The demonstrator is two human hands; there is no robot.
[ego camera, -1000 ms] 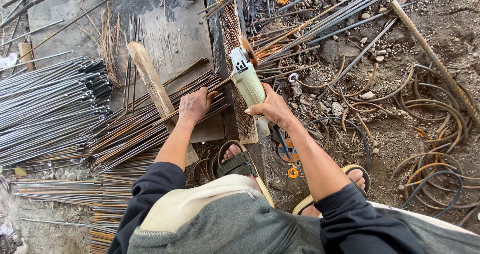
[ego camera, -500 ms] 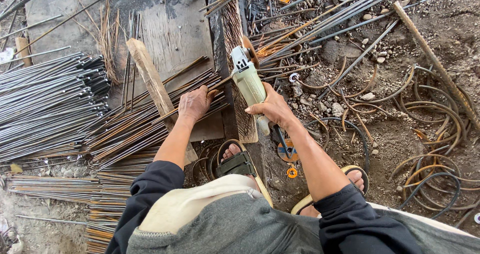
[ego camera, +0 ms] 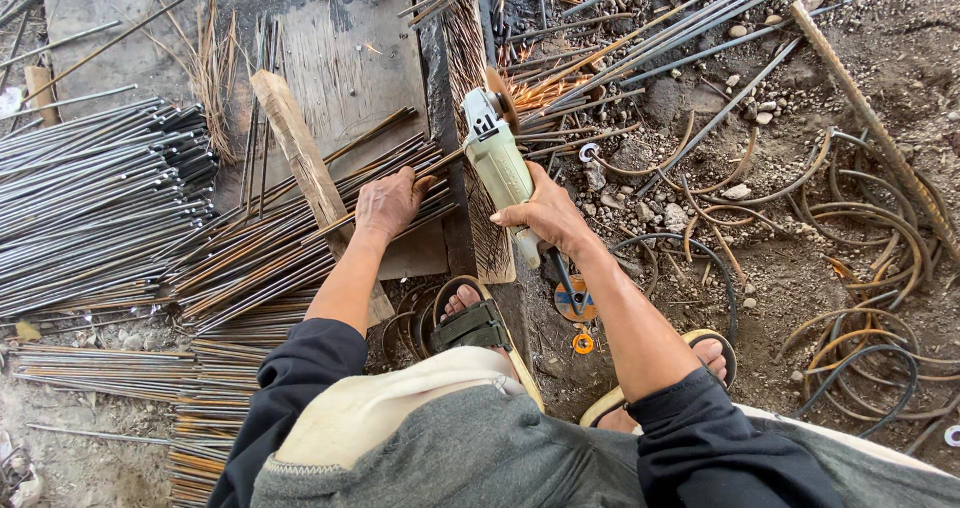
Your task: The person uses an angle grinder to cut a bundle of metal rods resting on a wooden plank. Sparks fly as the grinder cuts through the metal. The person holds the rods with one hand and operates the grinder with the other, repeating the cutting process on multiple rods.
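My right hand (ego camera: 545,214) grips the body of a pale green angle grinder (ego camera: 497,158). Its disc (ego camera: 497,96) sits at the far end against thin steel rods, and orange sparks (ego camera: 545,90) spray to the right. My left hand (ego camera: 388,203) presses flat on a bundle of rusty rods (ego camera: 300,243) that lies across a dark charred wooden plank (ego camera: 465,138). My left foot in a sandal (ego camera: 475,320) rests at the near end of the plank.
A big pile of grey cut rods (ego camera: 95,198) lies at the left. A wooden stick (ego camera: 300,158) crosses the rusty bundle. Long bars (ego camera: 700,18) and curled wire offcuts (ego camera: 860,238) cover the dirt at the right. Orange rings (ego camera: 582,343) lie near my right foot (ego camera: 710,353).
The grinder disc has come down onto the rods and sparks now fly to the right. Both hands keep their places.
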